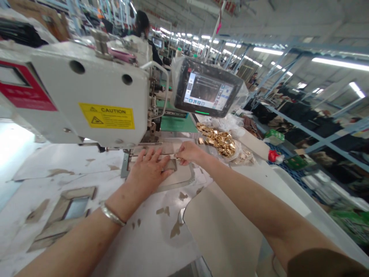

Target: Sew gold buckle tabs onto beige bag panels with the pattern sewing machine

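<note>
My left hand (146,171) lies flat with its fingers spread, pressing on work at the clamp plate (125,165) of a sewing machine (66,92). Beneath it is a beige panel (180,177) with rounded corners, partly covered by my fingers. Just right of those fingertips, my right hand (188,152) is closed in a pinch at the panel's upper side. Something small and gold-toned seems to show at the pinch, too small to name. The needle area is mostly hidden behind the machine head.
A pile of gold metal pieces (223,143) rests on plastic to the right. Above it stands a control screen (208,87). Another beige panel (221,227) lies near my right forearm, and a frame-shaped template (52,223) at left. Scraps dot the table. A person (142,25) sits behind.
</note>
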Demonstrator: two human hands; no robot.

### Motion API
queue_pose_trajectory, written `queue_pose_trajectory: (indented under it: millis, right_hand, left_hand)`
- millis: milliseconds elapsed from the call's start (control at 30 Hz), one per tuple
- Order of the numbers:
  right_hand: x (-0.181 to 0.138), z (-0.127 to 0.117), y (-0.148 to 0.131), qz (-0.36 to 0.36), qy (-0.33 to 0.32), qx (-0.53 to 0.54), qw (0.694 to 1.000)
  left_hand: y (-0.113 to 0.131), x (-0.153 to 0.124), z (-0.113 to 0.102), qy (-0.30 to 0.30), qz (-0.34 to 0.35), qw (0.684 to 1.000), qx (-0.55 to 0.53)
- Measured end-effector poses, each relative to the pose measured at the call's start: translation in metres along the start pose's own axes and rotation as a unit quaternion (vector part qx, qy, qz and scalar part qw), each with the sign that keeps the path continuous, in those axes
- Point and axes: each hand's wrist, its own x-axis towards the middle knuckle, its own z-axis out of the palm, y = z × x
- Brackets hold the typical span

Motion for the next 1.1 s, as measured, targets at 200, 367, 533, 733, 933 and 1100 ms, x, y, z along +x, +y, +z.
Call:
queue_pose_trajectory:
  millis: [200,367,533,733,933,1100]
  right_hand:
    - [-0.002,0.002,0.003,-0.003,-0.006,0.006,1.000]
    - [0.004,0.002,0.010,-0.011,-0.001,0.032,0.999]
    - [0.003,0.001,0.010,-0.007,-0.010,0.032,0.999]
    - [-0.001,-0.001,0.008,-0.011,-0.012,0.036,0.999]
    - [0.001,-0.002,0.008,-0.012,-0.021,0.026,0.999]
    - [-0.003,-0.006,0.003,0.011,-0.025,0.001,1.000]
  left_hand:
    - [0.023,0.006,0.007,0.056,0.061,0.997,0.008]
    - [0.013,-0.007,0.001,0.061,0.029,0.997,0.022]
    - [-0.009,-0.036,-0.015,0.074,-0.052,0.995,0.048]
    - [-0.018,-0.049,-0.008,0.095,-0.068,0.990,0.075]
    - [-0.027,-0.052,0.003,0.107,-0.019,0.992,0.061]
    - [-0.028,-0.047,-0.013,0.074,-0.029,0.995,0.054]
